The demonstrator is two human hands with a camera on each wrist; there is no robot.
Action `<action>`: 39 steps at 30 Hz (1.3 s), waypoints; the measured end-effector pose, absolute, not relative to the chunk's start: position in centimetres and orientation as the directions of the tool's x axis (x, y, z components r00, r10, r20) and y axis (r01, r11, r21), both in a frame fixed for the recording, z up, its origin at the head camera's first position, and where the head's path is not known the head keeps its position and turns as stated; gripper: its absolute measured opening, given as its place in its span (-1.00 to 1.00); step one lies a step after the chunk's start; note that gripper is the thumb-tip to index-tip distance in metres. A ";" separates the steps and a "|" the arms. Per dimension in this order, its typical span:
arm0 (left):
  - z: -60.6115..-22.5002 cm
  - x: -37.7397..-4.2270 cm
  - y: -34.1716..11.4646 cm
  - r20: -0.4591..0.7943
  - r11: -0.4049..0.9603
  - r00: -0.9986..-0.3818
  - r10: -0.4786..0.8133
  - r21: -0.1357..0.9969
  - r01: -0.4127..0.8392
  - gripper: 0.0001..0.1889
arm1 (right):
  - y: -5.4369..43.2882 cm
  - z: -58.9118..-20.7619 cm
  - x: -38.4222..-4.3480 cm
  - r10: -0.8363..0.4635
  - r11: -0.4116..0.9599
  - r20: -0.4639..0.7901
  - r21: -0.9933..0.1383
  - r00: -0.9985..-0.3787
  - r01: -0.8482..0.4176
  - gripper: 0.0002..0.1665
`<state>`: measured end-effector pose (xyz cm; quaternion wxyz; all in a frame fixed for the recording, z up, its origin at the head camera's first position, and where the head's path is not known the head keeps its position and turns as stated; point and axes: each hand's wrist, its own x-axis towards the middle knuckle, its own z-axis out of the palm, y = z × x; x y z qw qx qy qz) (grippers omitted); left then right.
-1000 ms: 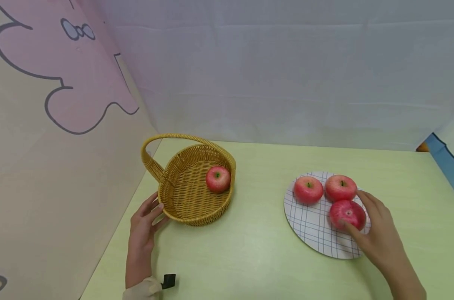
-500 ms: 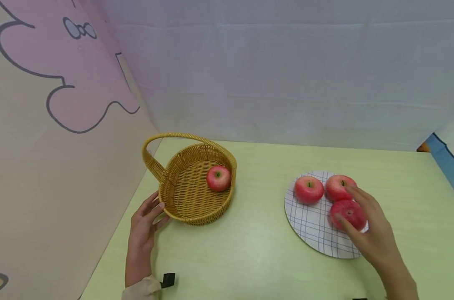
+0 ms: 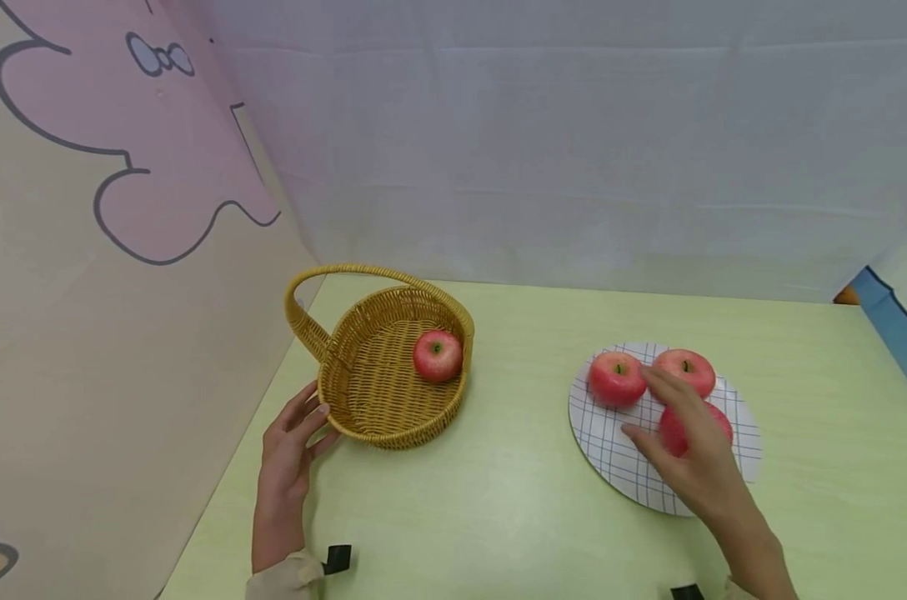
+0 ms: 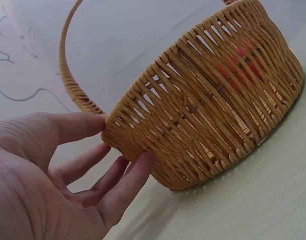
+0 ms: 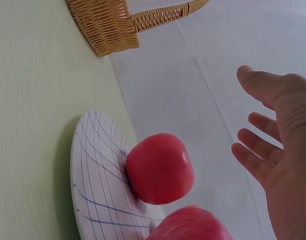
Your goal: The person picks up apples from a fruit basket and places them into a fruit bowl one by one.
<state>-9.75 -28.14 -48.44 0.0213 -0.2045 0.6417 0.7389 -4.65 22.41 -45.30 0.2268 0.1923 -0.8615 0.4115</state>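
In the head view a round wicker basket (image 3: 393, 383) with a tall handle stands at the left, one red apple (image 3: 437, 357) inside it. My left hand (image 3: 288, 458) holds the basket's near left side; the left wrist view has a digit at the rim and a fingertip against the outer wall. At the right, a checked plate (image 3: 611, 462) carries an apple (image 3: 616, 379), another apple (image 3: 689, 372) and a third red apple (image 3: 716, 425), partly hidden by my right hand (image 3: 694, 454). That hand hovers over the plate, thumb and fingers apart, nothing between them.
The pale green table (image 3: 498, 500) runs between basket and plate. A white cloth wall (image 3: 573, 167) rises behind its far edge, and a wall with a pink cartoon figure (image 3: 138, 150) stands close at the left.
My right hand has moved left from around the nearest apple toward the left apple, its fingers still spread. That nearest apple stays on the plate. My left hand keeps its place at the basket.
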 end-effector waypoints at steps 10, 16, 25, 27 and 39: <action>-48.6 -9.8 -28.2 -0.317 -0.175 -0.922 -0.221 0.943 -0.282 -0.41 | 19.0 -44.8 -5.9 -0.210 0.591 0.464 -0.641 -0.860 -0.490 0.08; -48.6 -9.9 -28.3 -0.319 -0.183 -0.922 -0.221 0.942 -0.282 -0.40 | 16.8 -45.1 -6.9 -0.281 0.616 0.370 -0.638 -0.886 -0.462 -0.03; -48.8 -9.8 -28.2 -0.333 -0.187 -0.916 -0.226 0.937 -0.294 -0.40 | 13.5 -44.7 -8.5 -0.377 0.555 0.347 -0.658 -0.859 -0.509 -0.11; -48.8 -9.8 -28.2 -0.330 -0.186 -0.916 -0.229 0.938 -0.292 -0.40 | 12.9 -44.5 -8.8 -0.393 0.544 0.340 -0.664 -0.855 -0.513 -0.13; -48.6 -9.8 -28.1 -0.324 -0.172 -0.918 -0.229 0.942 -0.289 -0.41 | 9.9 -44.0 -10.4 -0.469 0.489 0.375 -0.645 -0.800 -0.588 -0.17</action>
